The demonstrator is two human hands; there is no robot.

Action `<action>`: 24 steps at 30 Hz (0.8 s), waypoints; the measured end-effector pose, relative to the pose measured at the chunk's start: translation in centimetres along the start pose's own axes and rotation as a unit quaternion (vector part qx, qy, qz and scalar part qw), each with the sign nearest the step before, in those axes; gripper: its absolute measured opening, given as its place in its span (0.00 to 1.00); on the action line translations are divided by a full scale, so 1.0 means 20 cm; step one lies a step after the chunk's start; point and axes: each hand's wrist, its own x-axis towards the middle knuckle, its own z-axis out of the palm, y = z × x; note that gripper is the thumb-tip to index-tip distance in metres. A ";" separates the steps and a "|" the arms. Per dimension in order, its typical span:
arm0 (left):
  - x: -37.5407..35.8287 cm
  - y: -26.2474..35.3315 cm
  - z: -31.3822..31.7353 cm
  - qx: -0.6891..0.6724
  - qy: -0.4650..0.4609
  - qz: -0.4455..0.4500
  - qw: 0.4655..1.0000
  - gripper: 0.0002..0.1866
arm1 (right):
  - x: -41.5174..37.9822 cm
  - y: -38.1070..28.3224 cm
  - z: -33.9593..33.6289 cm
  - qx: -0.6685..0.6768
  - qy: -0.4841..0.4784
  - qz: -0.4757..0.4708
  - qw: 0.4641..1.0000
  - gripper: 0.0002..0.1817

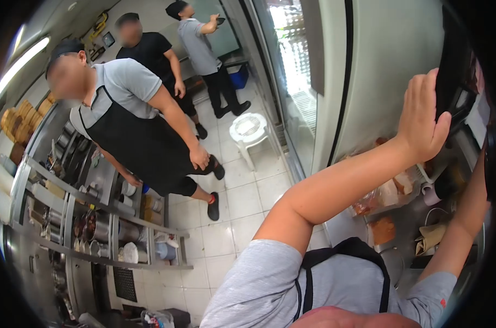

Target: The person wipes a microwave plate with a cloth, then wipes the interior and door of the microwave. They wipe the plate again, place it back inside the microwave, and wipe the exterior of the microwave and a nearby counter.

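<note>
My left hand (421, 117) is raised at the right, its fingers stretched out and its thumb apart. The fingertips lie against the edge of a tall black object (451, 65), whose kind I cannot make out. My right forearm (466, 218) reaches up along the right edge of the view, where the hand is lost behind dark shapes. Below my left forearm are a clear plastic bag (387, 194) of brownish and pale food, a pale mug (431, 194), an orange-brown piece (382, 230) and a crumpled tan packet (431, 239).
One person in a black apron (130, 136) stands at the left, a second in black (152, 54) behind. A third (199, 46) holds a dark object up near a glass panel. A white stool (249, 134) stands on the tiles. Steel shelving (68, 186) with pots lines the left.
</note>
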 end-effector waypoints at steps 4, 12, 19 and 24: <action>-0.03 0.02 -0.01 0.020 -0.024 -0.033 0.999 0.31 | -0.08 -0.15 0.19 -0.159 -0.025 -0.094 0.983 0.24; -0.11 -0.01 -0.12 -0.009 -0.046 -0.106 0.993 0.27 | -0.26 -0.12 0.50 -0.620 0.277 -0.415 0.605 0.10; -0.43 0.11 -0.50 -0.108 0.046 -0.411 0.904 0.26 | -0.56 0.02 0.61 -0.759 0.103 -0.273 0.582 0.22; -0.68 0.19 -0.66 -0.102 0.110 -0.481 0.864 0.20 | -0.91 0.16 0.68 -0.861 -0.119 -0.280 0.407 0.23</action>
